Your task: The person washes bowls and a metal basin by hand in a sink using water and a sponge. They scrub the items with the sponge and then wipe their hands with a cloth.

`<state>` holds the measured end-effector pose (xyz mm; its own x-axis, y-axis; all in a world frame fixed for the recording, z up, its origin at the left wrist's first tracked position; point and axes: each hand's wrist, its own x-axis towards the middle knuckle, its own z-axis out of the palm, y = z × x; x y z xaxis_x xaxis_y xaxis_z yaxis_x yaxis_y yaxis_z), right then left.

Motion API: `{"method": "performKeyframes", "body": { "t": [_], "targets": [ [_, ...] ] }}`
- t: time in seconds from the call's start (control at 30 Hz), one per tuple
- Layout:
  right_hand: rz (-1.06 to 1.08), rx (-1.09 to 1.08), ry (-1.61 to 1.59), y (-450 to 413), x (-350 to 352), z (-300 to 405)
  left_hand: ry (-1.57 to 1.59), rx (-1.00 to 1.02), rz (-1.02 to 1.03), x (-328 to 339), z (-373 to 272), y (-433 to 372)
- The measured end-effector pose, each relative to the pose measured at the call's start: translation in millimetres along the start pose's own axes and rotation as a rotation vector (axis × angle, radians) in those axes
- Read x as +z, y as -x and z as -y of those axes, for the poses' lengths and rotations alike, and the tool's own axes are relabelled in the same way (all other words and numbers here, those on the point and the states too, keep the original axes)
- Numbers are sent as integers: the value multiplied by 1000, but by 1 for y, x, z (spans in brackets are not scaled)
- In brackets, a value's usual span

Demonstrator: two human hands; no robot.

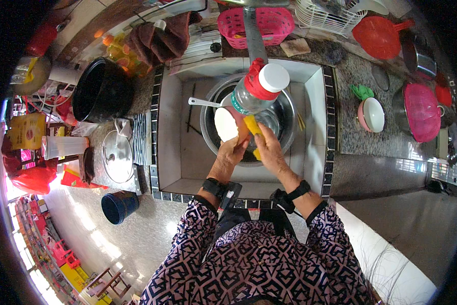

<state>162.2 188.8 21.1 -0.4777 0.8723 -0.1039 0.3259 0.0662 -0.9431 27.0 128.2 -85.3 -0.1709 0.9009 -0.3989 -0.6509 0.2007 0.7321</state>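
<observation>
Over a large metal basin in the tiled sink, my left hand grips a bowl, pink outside and bright white inside, tilted on its side. My right hand holds a yellow sponge close to the bowl's outer side. A plastic bottle with a white cap is tied by red cloth at the end of the faucet and hides part of the basin. A spoon or ladle with a light handle reaches over the basin's left rim.
On the right counter are a pink and white bowl, a green cloth and a pink basket. Left of the sink stand a black pot and a glass lid. A pink basket sits behind the faucet.
</observation>
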Motion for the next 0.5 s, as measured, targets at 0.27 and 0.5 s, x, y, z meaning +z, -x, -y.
{"method": "performKeyframes", "body": {
  "t": [0.27, 0.5],
  "targets": [
    [-223, -439, 616, -27, 5, -10, 168, -186, -511, 76, -28, 17],
    [203, -552, 963, -7, -16, -17, -65, -95, -334, 73, -62, 25]
  ]
}}
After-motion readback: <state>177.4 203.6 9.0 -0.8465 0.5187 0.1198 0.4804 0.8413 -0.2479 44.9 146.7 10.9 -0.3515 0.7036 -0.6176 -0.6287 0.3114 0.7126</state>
